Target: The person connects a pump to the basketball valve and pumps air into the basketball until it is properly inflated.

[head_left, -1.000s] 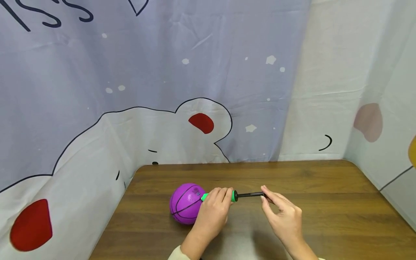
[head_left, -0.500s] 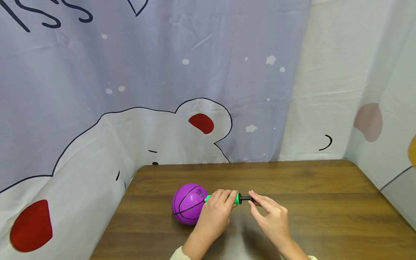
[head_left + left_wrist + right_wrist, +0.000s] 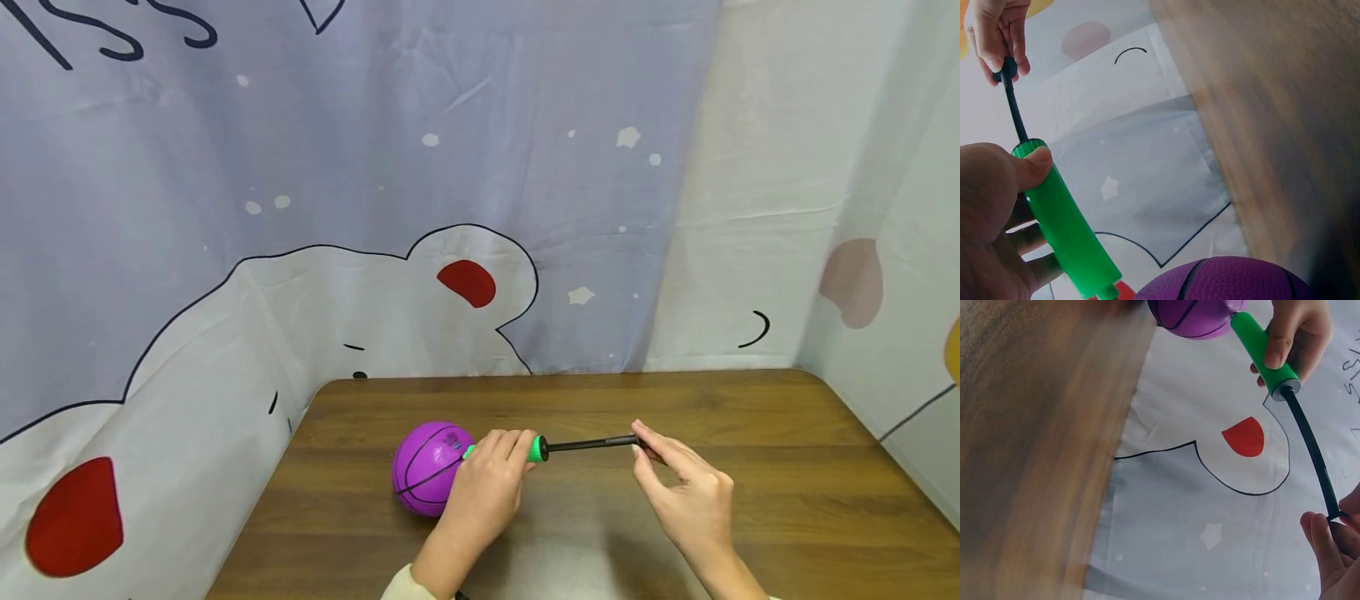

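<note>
A green hand pump (image 3: 1072, 231) lies in the grip of my left hand (image 3: 483, 492), thumb along its barrel and fingers wrapped behind. Its nozzle end meets a purple ball (image 3: 429, 471) with black seam lines, like a small basketball, at the left. From the other end the black plunger rod (image 3: 588, 445) extends far out to the right. My right hand (image 3: 690, 496) pinches the black handle (image 3: 1006, 69) at the rod's end between thumb and fingertips. In the right wrist view the pump barrel (image 3: 1260, 353) points from the ball toward that hand.
Beneath the hands is a brown wooden table (image 3: 787, 467) with rounded back corners. A printed curtain (image 3: 337, 167) with a white bear outline and red patches hangs behind it and along the left. Pale cloth (image 3: 885, 183) borders the right side.
My right hand first moved left, pushing the rod into the pump, then drew it back out to the right, farther than at first. The left hand and ball shifted only slightly.
</note>
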A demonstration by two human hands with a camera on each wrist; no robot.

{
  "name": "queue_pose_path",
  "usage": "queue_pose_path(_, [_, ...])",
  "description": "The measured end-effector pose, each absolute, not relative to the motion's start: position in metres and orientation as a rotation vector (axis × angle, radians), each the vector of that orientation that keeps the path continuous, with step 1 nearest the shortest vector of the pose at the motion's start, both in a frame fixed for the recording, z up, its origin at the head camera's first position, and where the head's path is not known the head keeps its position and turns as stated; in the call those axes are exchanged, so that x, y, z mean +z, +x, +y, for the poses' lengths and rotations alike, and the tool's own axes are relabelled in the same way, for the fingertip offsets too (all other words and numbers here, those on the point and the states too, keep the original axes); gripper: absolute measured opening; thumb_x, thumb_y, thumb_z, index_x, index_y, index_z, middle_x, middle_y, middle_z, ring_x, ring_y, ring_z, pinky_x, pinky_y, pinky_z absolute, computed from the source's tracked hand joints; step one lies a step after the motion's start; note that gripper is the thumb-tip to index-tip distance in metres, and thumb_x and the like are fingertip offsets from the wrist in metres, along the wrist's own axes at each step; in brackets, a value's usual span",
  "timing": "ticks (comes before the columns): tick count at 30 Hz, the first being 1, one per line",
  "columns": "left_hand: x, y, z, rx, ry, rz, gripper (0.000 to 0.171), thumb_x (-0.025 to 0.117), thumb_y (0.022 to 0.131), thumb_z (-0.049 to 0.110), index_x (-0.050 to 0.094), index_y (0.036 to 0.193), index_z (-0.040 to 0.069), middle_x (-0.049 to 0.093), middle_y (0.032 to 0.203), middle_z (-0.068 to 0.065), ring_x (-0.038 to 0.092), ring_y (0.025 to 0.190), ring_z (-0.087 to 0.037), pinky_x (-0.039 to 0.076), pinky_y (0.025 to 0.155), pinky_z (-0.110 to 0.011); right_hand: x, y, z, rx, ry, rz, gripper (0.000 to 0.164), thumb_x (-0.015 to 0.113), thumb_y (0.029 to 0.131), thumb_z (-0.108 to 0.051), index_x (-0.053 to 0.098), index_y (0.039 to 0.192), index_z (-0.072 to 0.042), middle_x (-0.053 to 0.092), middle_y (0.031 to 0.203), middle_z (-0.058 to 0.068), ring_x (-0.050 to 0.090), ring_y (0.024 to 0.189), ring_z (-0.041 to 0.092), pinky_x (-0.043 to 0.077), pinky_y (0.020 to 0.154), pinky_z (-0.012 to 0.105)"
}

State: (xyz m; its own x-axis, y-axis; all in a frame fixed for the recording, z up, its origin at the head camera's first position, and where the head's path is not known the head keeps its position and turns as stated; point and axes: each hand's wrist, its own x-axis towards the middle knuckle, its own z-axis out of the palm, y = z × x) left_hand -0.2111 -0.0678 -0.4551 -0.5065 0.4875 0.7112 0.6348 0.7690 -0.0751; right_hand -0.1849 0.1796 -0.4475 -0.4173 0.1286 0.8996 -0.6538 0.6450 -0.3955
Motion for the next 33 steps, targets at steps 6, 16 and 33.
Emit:
queue_pose_path(6, [-0.455,-0.211,-0.068,-0.257,-0.835,-2.179,0.044,0.084,0.079,0.018,0.066,0.117,0.006,0.07,0.103,-0.003,0.066,0.093,-0.019,0.059,0.084,-0.031,-0.444,-0.183,0.176,0.934,0.412,-1.796,0.034,0.075,0.07,0.008,0.08,0.102,-0.001,0.078,0.095,0.012,0.07,0.084,-0.005,0.049,0.079,0.002])
queue_pose_path(16, [-0.455,-0.21,-0.063,-0.228,-0.861,-2.108,0.041,0.083,0.08,0.019,0.071,0.117,0.004,0.074,0.106,-0.005,0.067,0.093,-0.02,0.059,0.086,-0.03,-0.457,-0.191,0.137,0.949,0.564,-1.773,0.029,0.074,0.076,0.005,0.078,0.104,0.003,0.077,0.1,0.013,0.076,0.087,0.028,0.053,0.086,0.01])
queue_pose_path(33, [-0.462,-0.205,-0.055,-0.171,-0.83,-2.152,0.04,0.082,0.082,0.024,0.068,0.115,0.008,0.072,0.106,-0.002,0.067,0.095,-0.018,0.058,0.09,-0.03,-0.467,-0.189,0.148,0.95,0.571,-1.816,0.03,0.074,0.074,0.002,0.079,0.103,-0.001,0.078,0.099,0.009,0.075,0.074,0.016,0.055,0.079,0.009])
